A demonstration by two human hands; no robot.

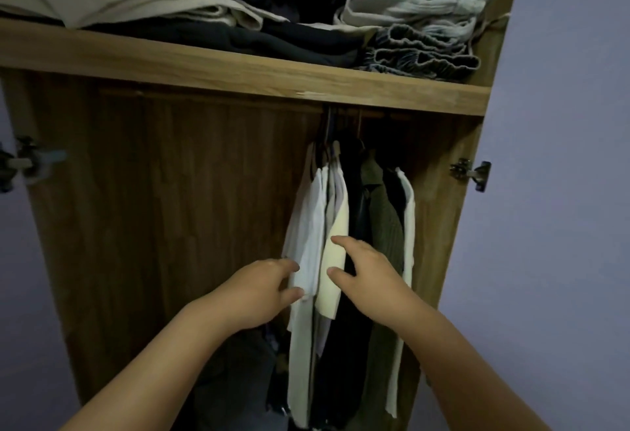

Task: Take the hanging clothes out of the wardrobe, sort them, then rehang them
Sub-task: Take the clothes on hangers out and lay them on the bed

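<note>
- While the clothes all hang in one tight bunch at the right end of the rail, close to the right wall of the wardrobe, I judge the job either barely begun or nearly finished; one glimpse cannot settle which.
- Both hands reach into the bunch. The left hand has its fingers loosely apart, touching the outer edge of the white shirt on the left side of the group. I cannot tell whether it pinches the cloth or only rests against it.
- The right hand has its fingers spread and straight, lying over the cream garment and the dark clothes beside it, holding nothing that I can see.
- Further right hang an olive-grey shirt and a pale garment nearest the wall.
- The hangers are hooked high under the shelf; the rail itself is lost in shadow.
- Nothing appears lifted off: every piece I can see hangs from the rail, and neither hand carries a hanger.
- Light pieces sit to the left and dark ones in the middle, which hints at some grouping, though the pale one at the far right breaks it.
- Folded clothes are stacked on the shelf above; they are no part of the hanging lot.
- The left stretch of the rail carries no garments that I can make out.
</note>
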